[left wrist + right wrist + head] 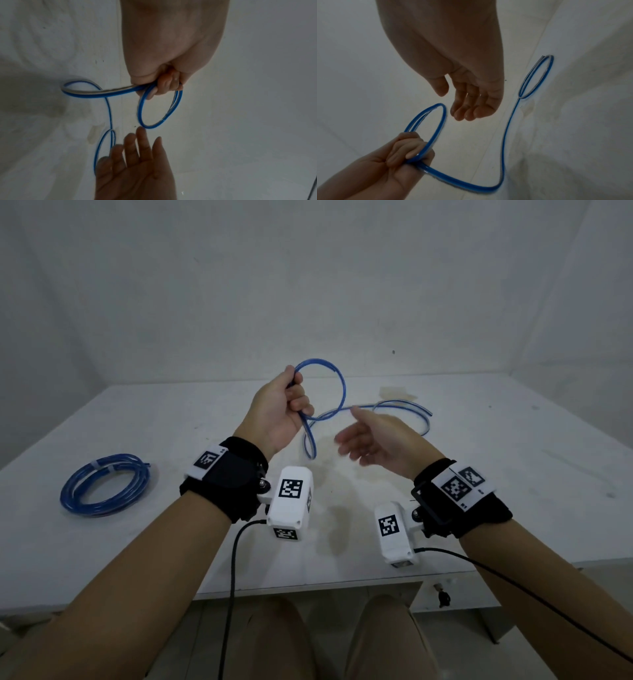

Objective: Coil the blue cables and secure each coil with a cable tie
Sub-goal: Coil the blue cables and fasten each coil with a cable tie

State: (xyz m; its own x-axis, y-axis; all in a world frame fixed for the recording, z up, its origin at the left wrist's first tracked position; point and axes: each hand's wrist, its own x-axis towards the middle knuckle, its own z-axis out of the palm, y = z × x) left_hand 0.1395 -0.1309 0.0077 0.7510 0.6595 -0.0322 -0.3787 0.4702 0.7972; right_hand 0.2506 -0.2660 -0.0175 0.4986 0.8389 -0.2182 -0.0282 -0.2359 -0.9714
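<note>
My left hand point(291, 398) is raised above the white table point(513, 474) and grips a blue cable point(337, 378) in its curled fingers, with one loop standing up from the fist. The left wrist view shows that loop point(159, 108) hanging from the fingers. The rest of the cable point(404, 409) trails loose across the table to the right. My right hand point(370, 436) hovers palm up just right of the loop with straight fingers and holds nothing. The right wrist view shows its fingers point(467, 108) beside the loop point(435, 121). A finished blue coil point(102, 484) bound with a white tie lies at the left.
A pale stain point(397, 392) marks the table near its far edge. The white wall point(308, 285) rises right behind the table. Black wires point(233, 577) run from the wrist cameras toward my lap. A key point(443, 597) hangs under the table's front edge.
</note>
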